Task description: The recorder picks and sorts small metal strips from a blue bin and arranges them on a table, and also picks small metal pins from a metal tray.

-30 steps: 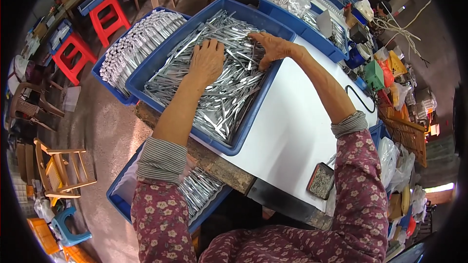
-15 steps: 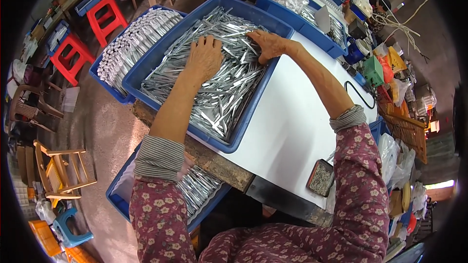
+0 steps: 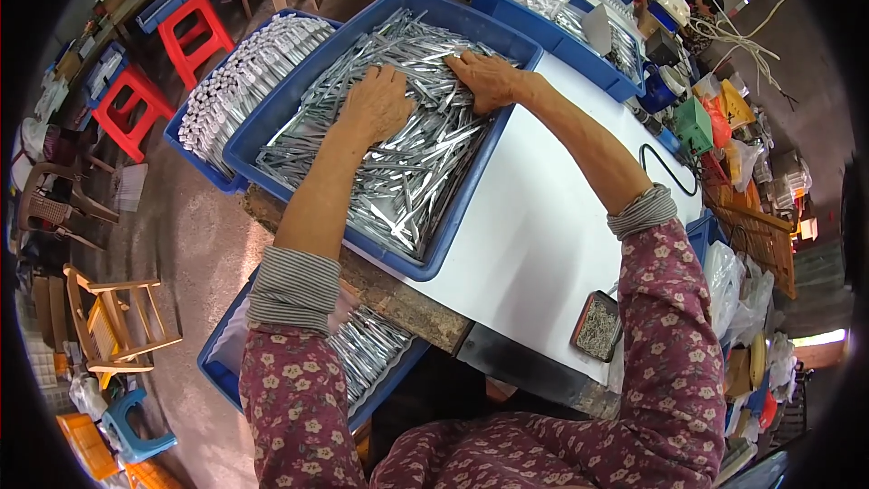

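A big blue tray full of thin silvery metal strips sits on the left part of the white table. My left hand lies palm down on the heap near its middle, fingers spread over the strips. My right hand rests on the strips by the tray's far right corner, fingers curled into the pile. Whether either hand has closed around any strips is hidden by the backs of the hands.
A second blue tray of bundled strips stands to the left, another low by my left elbow. More blue trays sit at the far end. A small tin of tiny parts lies near the table's front edge. Red stools stand left.
Both hands have stayed on the pile; the right hand has shifted slightly along the far right corner of the tray.
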Tool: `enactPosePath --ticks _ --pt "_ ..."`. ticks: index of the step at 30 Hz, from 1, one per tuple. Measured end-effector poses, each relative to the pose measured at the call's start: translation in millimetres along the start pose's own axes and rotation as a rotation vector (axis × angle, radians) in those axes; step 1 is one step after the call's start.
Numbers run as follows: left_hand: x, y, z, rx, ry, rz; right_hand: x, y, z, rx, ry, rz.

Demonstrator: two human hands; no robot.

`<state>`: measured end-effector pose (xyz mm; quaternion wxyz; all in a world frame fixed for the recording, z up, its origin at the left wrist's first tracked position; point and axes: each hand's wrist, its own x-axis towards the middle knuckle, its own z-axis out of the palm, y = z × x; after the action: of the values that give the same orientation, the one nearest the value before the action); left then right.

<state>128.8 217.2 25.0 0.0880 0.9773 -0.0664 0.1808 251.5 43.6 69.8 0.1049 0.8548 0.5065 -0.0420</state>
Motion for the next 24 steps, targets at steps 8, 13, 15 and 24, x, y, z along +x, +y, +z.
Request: enactPosePath --ticks 8,13,15,24 --pt "-0.5 3.2 -1.3 0.045 0.008 -0.037 -2.2 2.7 3.7 -0.024 0.028 -0.057" --pt "1.5 3.4 -10.1 0.008 -0.128 -0.110 -1.0 2.6 0.5 0.019 0.037 -0.058" --pt "1.4 2.0 -11.3 0.009 -0.147 -0.112 0.3 3.3 1.0 0.021 0.057 -0.060" --pt "4.3 1.6 -11.8 0.073 -0.239 -0.110 1.3 7.0 4.1 0.052 0.133 -0.128"
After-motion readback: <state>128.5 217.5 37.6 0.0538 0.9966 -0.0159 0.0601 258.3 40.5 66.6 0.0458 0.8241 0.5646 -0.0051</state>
